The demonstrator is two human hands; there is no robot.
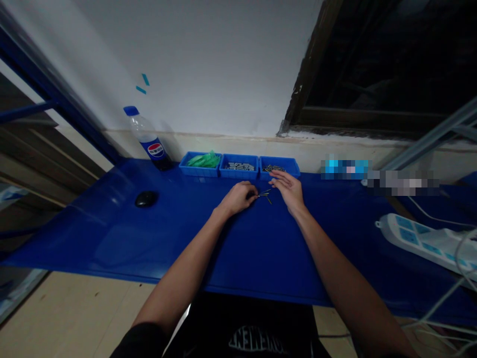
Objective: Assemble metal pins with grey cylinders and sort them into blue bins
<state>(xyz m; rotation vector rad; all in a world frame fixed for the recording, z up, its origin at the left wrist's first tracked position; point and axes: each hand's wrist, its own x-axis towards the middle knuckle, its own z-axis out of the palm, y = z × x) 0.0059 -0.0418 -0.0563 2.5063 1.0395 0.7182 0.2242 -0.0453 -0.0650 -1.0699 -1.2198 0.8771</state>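
Note:
My left hand point(238, 197) rests on the blue table point(112, 238) with its fingers curled, pinching a small dark screw at its fingertips. A few loose screws point(265, 195) lie on the table between my hands. My right hand point(287, 188) lies just right of them, fingers stretched out and apart, its tips close to the right blue tray point(294, 164) that holds screws. The middle blue tray point(239, 166) holds grey metal pieces. The left blue tray point(199, 169) holds green plastic pieces.
A cola bottle point(149, 141) stands at the wall left of the trays. A black computer mouse point(146, 199) lies on the table's left part. A white power strip point(425, 241) with cables lies at the right. A dark window opening is upper right.

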